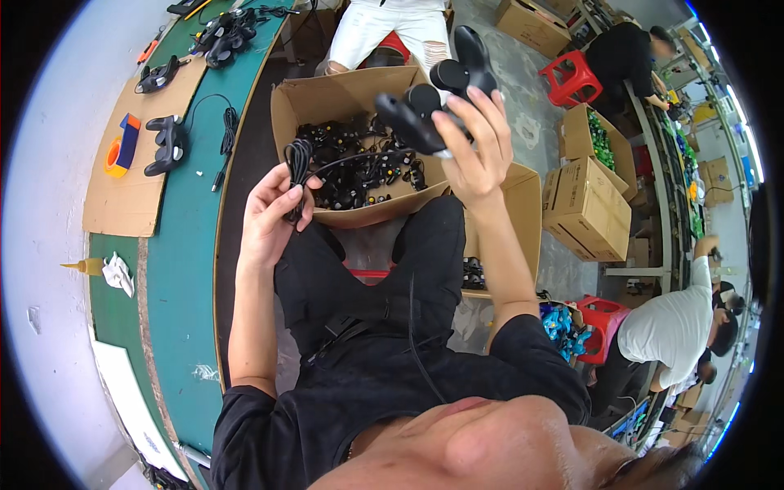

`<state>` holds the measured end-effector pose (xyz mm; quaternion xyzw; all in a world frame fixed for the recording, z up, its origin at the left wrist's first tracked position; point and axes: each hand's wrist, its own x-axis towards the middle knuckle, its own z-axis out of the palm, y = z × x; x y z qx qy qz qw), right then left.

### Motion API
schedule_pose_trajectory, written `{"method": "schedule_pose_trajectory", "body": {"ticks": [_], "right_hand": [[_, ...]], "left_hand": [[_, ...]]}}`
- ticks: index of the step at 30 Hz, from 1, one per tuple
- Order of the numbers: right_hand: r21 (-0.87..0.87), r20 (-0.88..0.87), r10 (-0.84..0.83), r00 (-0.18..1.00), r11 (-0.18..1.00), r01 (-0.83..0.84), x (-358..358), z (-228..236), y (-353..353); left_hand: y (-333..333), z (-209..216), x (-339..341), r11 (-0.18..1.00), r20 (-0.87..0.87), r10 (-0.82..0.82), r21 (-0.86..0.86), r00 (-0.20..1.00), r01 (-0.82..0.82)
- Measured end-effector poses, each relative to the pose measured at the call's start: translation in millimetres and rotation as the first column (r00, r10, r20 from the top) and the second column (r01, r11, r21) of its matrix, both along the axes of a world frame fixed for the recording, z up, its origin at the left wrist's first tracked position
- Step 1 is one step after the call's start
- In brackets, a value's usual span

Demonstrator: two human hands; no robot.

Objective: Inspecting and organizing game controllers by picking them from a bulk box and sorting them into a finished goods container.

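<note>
My right hand point(476, 147) grips a black game controller point(408, 122), held up over the far right corner of an open cardboard box point(359, 86). Its two thumbsticks face away from my palm. A black cable runs from the controller to my left hand point(276, 202), whose fingers are closed round the coiled cable bundle point(297, 167). That hand is above the box's near left edge. Inside the box lies a heap of black controllers point(363, 167) with cables.
On the green workbench point(184, 269) at left are a controller with its cable point(167, 145), a tape roll point(121, 151), a glue bottle point(86, 266) and more controllers point(224, 37). A second box point(523, 212) stands at my right. A seated person point(392, 33) faces me; others work along the right-hand bench.
</note>
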<state>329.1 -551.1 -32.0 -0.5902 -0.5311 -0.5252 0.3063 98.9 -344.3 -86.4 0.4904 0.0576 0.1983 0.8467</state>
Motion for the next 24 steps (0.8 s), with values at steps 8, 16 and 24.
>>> {"method": "schedule_pose_trajectory", "body": {"ticks": [8, 16, 24], "right_hand": [[-0.134, 0.217, 0.073, 0.973, 0.99, -0.044, -11.0, -9.6, -24.4], [-0.143, 0.145, 0.098, 0.985, 0.987, -0.077, -9.1, -14.3, -29.2], [0.356, -0.932, 0.297, -0.208, 0.861, -0.363, -33.6, -79.4, -24.2]], "left_hand": [[0.4, -3.7, -1.6, 1.0, -0.038, 0.003, -0.006, 0.999, -0.003], [-0.4, 1.6, 2.7, 1.0, -0.008, 0.003, 0.012, 1.0, -0.003], [-4.6, 33.5, 55.8, 0.97, -0.084, 0.227, 0.112, 0.97, -0.217]]}}
